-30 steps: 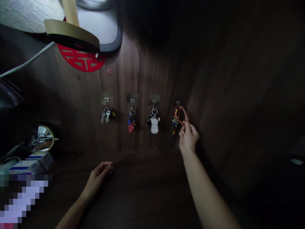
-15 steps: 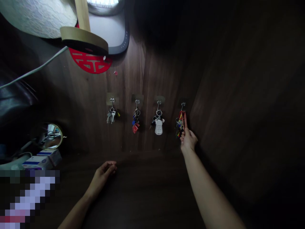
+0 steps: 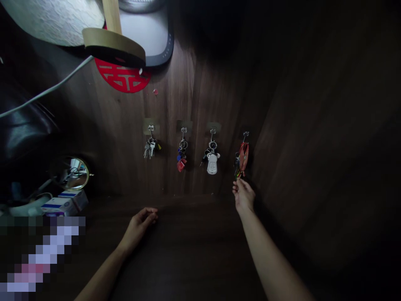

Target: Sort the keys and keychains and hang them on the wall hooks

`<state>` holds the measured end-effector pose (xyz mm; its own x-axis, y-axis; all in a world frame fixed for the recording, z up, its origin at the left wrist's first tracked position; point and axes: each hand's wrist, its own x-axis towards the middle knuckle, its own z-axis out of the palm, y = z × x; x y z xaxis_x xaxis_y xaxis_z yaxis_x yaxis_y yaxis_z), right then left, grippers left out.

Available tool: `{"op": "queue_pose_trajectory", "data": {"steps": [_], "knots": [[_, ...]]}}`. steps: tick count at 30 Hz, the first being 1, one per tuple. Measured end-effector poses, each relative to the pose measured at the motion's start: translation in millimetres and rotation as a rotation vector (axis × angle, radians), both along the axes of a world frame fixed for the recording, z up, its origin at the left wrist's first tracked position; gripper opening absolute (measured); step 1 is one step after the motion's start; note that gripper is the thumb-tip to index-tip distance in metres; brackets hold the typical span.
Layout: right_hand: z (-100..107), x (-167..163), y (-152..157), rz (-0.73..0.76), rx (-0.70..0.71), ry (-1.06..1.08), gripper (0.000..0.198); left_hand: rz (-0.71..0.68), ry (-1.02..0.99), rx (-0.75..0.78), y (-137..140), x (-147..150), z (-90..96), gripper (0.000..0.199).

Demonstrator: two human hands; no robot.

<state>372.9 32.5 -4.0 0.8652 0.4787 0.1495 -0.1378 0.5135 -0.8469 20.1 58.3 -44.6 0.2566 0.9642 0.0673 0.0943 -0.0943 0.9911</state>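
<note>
On the wall, a bunch of keys [image 3: 237, 161] with a red strap [image 3: 244, 156] hangs from the rightmost hook [image 3: 246, 133]. My right hand [image 3: 245, 195] is at its lower end, thumb and fingertips pinched on the hanging keys. Left of it hangs another key bunch with a white fob [image 3: 212, 164], then one with a red tag [image 3: 181, 164]. The leftmost bunch, silver keys [image 3: 152, 147], has a small yellow piece. My left hand [image 3: 140, 221] rests on the dark wooden surface [image 3: 188, 251], fingers curled together, with nothing visible in it.
A lamp with a round base [image 3: 114, 46] juts out at upper left, before a grey cap [image 3: 142, 35] and a red paper cut-out [image 3: 125, 81]. A white cable [image 3: 56, 87] runs left. A round mirror [image 3: 73, 173] and small boxes [image 3: 61, 206] stand at left.
My right hand has slid down from the red strap to the lower end of the keys, and the strap now hangs free. The view has shifted slightly; my left hand stays put.
</note>
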Motion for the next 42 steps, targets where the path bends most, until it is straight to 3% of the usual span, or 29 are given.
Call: {"op": "queue_pose_trajectory", "data": {"steps": [5, 8, 13, 15, 21, 29, 35, 42], "knots": [[-26.9, -19.9, -12.5, 0.072, -0.093, -0.010, 0.034, -0.025, 0.014, 0.038, 2.0, -0.2, -3.8, 0.035], [-39.2, -36.1, -20.5, 0.201, -0.196, -0.084, 0.036, -0.031, 0.049, 0.074, 1.4, 0.0, -4.0, 0.032], [-53.9, -69.4, -29.3, 0.532, -0.404, -0.378, 0.032, -0.066, 0.156, 0.138, -2.1, 1.4, -4.4, 0.031], [-58.9, -82.3, -31.6, 0.585, -0.444, -0.526, 0.030, -0.075, 0.209, 0.172, -3.9, 1.8, -4.2, 0.031], [-65.5, -103.2, -39.4, 0.569, -0.563, -0.985, 0.026, -0.100, 0.356, 0.269, -9.3, 0.7, -0.6, 0.033], [-63.4, -111.6, -43.6, 0.503, -0.689, -1.224, 0.024, -0.130, 0.374, 0.262, -9.3, -1.3, -3.9, 0.034], [-59.9, -116.6, -45.2, 0.486, -0.742, -1.281, 0.024, -0.176, 0.351, 0.290, -9.8, -5.1, -5.2, 0.031], [-62.1, -127.1, -45.8, 0.565, -0.666, -1.172, 0.025, -0.238, 0.384, 0.310, -11.5, -12.4, -6.3, 0.032]]}}
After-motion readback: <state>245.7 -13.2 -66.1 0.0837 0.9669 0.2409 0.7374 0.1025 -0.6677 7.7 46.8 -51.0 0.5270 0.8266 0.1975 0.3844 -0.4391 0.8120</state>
